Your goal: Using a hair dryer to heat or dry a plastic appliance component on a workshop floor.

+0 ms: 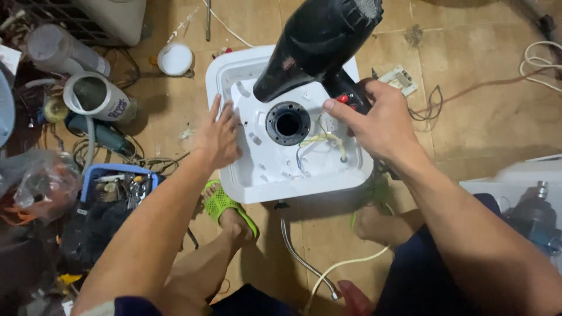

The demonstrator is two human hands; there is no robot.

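Note:
My right hand point(380, 120) grips the handle of a black hair dryer point(316, 44), whose nozzle points down at a white square plastic housing point(257, 181) lying on the tiled floor. My left hand point(218, 137) rests flat on the housing's left edge with fingers spread. At the housing's centre sits a black ring opening point(287, 123). Yellow and white wires point(321, 140) run beside the ring.
A blue tray of tools point(117, 181), a white cylinder point(96, 96), a plastic bottle point(55, 50) and a bag lie at the left. A white lid point(175, 59) and small circuit board point(399, 79) sit near the housing. Cables point(328, 272) trail by my feet. Another white unit point(515, 187) stands at right.

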